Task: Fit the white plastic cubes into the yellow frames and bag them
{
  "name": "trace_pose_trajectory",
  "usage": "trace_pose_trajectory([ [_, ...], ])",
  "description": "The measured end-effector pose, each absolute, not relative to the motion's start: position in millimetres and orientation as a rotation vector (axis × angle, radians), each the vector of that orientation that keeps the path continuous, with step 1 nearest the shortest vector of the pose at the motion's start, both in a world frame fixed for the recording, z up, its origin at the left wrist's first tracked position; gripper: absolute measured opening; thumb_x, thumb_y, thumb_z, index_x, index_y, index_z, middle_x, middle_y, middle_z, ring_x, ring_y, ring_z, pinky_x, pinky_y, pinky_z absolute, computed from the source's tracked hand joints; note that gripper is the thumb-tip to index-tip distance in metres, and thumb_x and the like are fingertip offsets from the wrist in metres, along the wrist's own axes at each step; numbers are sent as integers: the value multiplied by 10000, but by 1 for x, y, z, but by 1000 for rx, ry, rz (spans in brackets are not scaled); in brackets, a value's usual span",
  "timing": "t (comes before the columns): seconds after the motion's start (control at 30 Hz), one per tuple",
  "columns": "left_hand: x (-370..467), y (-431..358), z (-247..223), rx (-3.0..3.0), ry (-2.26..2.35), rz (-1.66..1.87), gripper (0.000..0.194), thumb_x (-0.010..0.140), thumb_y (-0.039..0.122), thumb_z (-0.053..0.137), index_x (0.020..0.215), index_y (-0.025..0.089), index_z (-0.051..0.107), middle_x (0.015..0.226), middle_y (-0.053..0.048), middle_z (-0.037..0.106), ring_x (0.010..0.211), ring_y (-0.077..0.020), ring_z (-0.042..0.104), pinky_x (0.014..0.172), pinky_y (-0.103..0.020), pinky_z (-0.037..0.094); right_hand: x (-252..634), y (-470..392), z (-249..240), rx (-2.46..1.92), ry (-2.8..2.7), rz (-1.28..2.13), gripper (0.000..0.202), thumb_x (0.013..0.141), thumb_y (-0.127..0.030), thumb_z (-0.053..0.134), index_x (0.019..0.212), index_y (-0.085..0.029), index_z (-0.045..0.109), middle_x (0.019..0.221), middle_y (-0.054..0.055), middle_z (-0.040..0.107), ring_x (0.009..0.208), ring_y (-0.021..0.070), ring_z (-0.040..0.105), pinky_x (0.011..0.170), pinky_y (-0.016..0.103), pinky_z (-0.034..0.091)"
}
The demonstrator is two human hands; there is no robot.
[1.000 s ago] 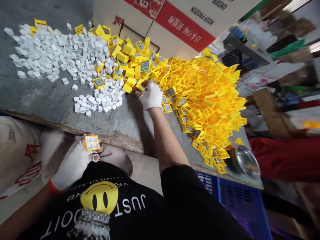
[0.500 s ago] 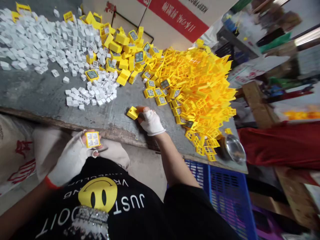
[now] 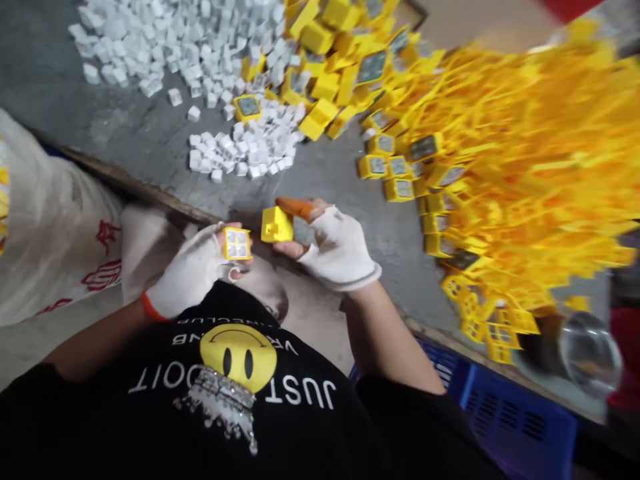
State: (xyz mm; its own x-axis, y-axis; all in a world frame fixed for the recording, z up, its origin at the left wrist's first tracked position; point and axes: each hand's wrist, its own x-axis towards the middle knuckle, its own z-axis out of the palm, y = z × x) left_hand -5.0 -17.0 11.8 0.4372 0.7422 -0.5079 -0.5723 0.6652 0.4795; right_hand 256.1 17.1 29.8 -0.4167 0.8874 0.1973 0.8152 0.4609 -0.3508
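Note:
Both my hands wear white fingerless gloves. My left hand (image 3: pixel 197 270) is closed around a small yellow frame with four white pieces in it (image 3: pixel 237 244), held near the table's front edge. Just to its right, my right hand (image 3: pixel 333 243) pinches a yellow plastic block (image 3: pixel 277 225) between thumb and an orange-covered finger. The two parts are close but apart. Behind the hands lies a small heap of white caps (image 3: pixel 245 150). Several yellow blocks with grey-patterned faces (image 3: pixel 399 189) sit to the right of it.
A large pile of yellow frames (image 3: pixel 540 160) covers the table's right side, blurred. More white caps (image 3: pixel 200 33) and yellow blocks (image 3: pixel 330 73) lie at the back. A metal bowl (image 3: pixel 590 350) stands far right, a blue crate (image 3: pixel 515 407) below the edge, a white sack (image 3: pixel 60 227) at left.
My right hand has lifted the yellow block from the tabletop and brought it towards me, beside my left hand. My left hand keeps its frame. The view has shifted and come closer.

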Motion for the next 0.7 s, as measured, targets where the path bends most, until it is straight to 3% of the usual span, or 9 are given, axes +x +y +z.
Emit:
trace_pose_trajectory([
  [0.1, -3, -18, 9, 344, 762, 906, 243, 938, 269, 795, 1161, 191, 739, 1176, -114, 797, 972, -277, 794, 613, -287, 617, 237, 5, 38, -1109, -2344, 428, 684, 1000, -763, 567, 1386, -222, 733, 1208, 123, 807, 1103, 296, 766, 987, 448, 621],
  [0.3, -1, -21, 11, 337, 826, 898, 254, 896, 295, 839, 1106, 191, 741, 1139, -122, 818, 1031, -300, 800, 622, -295, 640, 222, 7, 38, -1071, -2386, 497, 707, 1011, -777, 511, 1377, -215, 735, 1193, 141, 810, 1073, 298, 773, 977, 470, 632],
  [0.57, -3, -28, 9, 525, 869, 883, 423, 942, 449, 793, 1257, 170, 753, 1206, -142, 800, 1035, -289, 791, 766, -374, 683, 224, -3, 29, -957, -2436, 271, 468, 1067, -564, 592, 1377, -232, 704, 1226, 115, 806, 1081, 265, 755, 942, 424, 593],
  [0.7, -13, -26, 15, 1034, 1042, 870, 514, 936, 404, 791, 1390, 175, 721, 1319, -123, 774, 1194, -288, 743, 1014, -392, 633, 208, -16, 15, -969, -2333, 54, 433, 1067, -502, 628, 1444, -289, 654, 1259, 94, 786, 1099, 257, 718, 951, 432, 556],
])
